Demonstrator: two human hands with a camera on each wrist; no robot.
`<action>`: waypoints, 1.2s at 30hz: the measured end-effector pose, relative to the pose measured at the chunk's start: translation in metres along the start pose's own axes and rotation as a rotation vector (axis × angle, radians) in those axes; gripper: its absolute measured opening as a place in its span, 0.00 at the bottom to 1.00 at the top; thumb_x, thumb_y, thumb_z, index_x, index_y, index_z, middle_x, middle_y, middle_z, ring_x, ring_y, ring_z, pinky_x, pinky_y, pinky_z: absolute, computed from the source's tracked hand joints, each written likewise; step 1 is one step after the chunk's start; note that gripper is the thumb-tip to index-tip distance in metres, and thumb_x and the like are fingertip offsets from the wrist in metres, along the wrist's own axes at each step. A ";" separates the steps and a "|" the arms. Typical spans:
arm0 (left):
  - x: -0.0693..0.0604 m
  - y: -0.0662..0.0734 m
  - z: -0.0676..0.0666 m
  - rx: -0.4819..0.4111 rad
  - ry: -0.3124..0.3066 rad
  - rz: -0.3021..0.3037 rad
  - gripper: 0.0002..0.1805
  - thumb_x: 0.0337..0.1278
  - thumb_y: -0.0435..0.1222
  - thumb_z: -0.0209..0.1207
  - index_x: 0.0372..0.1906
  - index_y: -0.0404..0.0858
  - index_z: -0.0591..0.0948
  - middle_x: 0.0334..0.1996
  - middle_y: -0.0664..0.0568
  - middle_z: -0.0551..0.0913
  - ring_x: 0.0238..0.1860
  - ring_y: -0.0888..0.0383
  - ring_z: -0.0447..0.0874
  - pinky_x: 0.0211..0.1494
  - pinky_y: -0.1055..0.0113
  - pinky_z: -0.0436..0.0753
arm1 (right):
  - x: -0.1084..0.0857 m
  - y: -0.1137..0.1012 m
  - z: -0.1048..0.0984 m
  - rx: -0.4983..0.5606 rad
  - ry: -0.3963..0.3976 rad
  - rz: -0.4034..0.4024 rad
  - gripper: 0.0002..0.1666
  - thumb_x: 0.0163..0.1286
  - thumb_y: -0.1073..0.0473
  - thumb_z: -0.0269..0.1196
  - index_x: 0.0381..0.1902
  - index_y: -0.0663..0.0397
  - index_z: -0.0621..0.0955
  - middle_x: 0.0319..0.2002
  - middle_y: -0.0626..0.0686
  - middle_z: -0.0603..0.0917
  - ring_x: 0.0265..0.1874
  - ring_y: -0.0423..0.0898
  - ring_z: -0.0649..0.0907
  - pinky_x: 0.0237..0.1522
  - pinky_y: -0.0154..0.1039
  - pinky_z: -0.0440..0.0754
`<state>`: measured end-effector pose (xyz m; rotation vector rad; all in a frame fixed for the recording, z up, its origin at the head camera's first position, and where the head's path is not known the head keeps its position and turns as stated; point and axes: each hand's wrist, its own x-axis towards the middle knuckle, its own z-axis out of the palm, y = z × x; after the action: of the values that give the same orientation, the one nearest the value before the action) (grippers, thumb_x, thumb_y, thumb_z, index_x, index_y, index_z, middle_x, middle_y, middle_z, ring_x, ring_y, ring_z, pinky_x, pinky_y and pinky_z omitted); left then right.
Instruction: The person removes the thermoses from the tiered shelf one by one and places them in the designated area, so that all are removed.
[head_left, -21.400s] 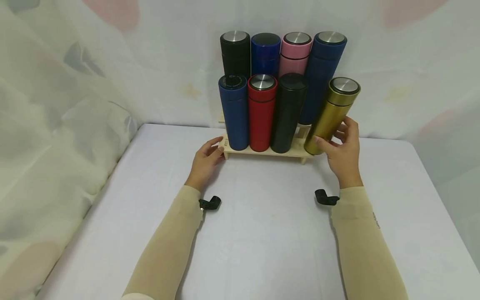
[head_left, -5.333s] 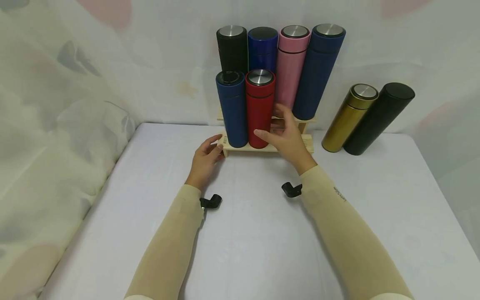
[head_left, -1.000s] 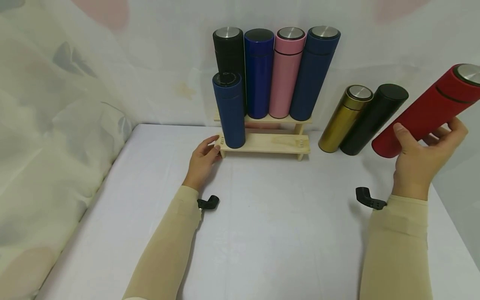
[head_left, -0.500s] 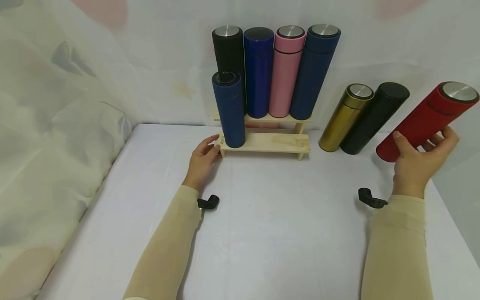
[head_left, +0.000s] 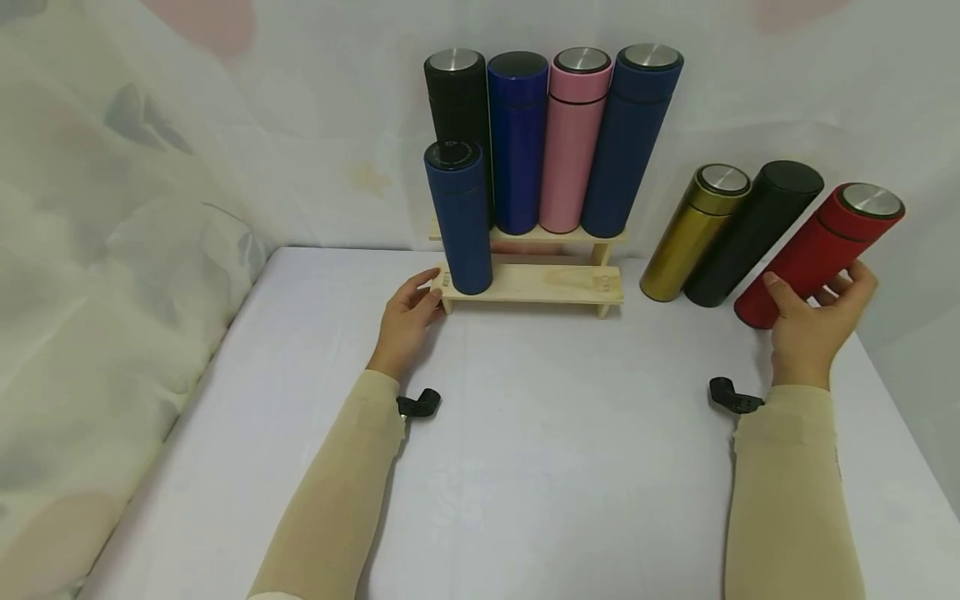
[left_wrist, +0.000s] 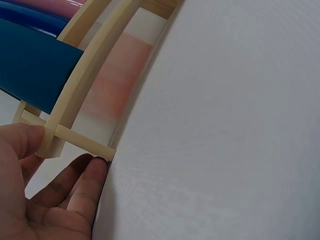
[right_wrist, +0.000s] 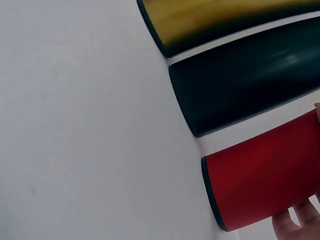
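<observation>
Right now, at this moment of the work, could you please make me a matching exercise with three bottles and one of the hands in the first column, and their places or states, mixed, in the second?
Column one
1. red bottle
2. left hand
3. pink bottle
4. gold bottle

Column two
A. on the table, between the wooden rack and a black bottle
B. on the upper shelf
C. in the grip of the right hand
D. holding the left end of the wooden rack

Right pairs: 1-C, 2-D, 3-B, 4-A.
</observation>
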<state>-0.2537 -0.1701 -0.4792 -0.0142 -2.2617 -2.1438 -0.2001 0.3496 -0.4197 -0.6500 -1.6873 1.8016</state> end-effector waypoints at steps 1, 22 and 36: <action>0.000 0.000 0.000 0.004 0.002 0.002 0.25 0.85 0.35 0.58 0.80 0.43 0.75 0.65 0.35 0.80 0.65 0.39 0.83 0.70 0.52 0.82 | 0.001 0.001 0.000 -0.003 -0.005 0.003 0.50 0.68 0.61 0.80 0.78 0.30 0.65 0.72 0.43 0.67 0.69 0.39 0.68 0.71 0.39 0.68; -0.001 -0.003 0.000 0.005 0.012 0.038 0.23 0.83 0.38 0.61 0.76 0.47 0.80 0.63 0.39 0.81 0.61 0.46 0.85 0.64 0.60 0.86 | 0.020 0.009 0.004 -0.156 -0.098 0.036 0.52 0.72 0.55 0.78 0.81 0.22 0.59 0.75 0.41 0.64 0.71 0.38 0.65 0.74 0.41 0.68; 0.000 -0.003 0.001 -0.004 0.013 0.039 0.23 0.84 0.37 0.61 0.76 0.46 0.80 0.64 0.38 0.81 0.63 0.45 0.84 0.65 0.58 0.86 | 0.028 0.011 0.003 -0.229 -0.130 0.027 0.53 0.73 0.55 0.77 0.81 0.21 0.58 0.73 0.41 0.64 0.70 0.38 0.65 0.72 0.42 0.69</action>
<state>-0.2542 -0.1697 -0.4827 -0.0443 -2.2315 -2.1232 -0.2230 0.3667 -0.4293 -0.6660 -2.0012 1.7156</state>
